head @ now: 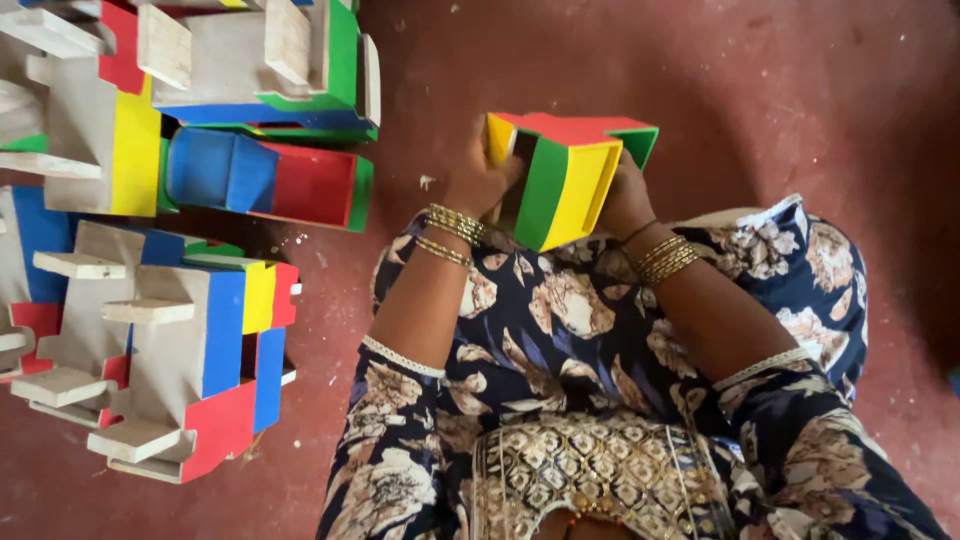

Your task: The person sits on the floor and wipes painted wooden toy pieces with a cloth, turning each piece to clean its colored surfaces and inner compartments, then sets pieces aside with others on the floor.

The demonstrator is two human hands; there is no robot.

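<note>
Head view: my left hand (478,180) and right hand (626,195) both grip the painted wooden toy (565,175) above my lap, fingers closed around its sides.

Small toy-making workshop, floor-level. Evidence: painted wooden toy pieces (180,200) with bare unpainted wood parts stacked along the left edge of a red cement floor (780,90), wood chips (428,182) scattered there.

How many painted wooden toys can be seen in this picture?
About 5: one toy held between the left hand and right hand; roughly four stacked toys on the floor at left, overlapping, so some may be hidden.
</note>
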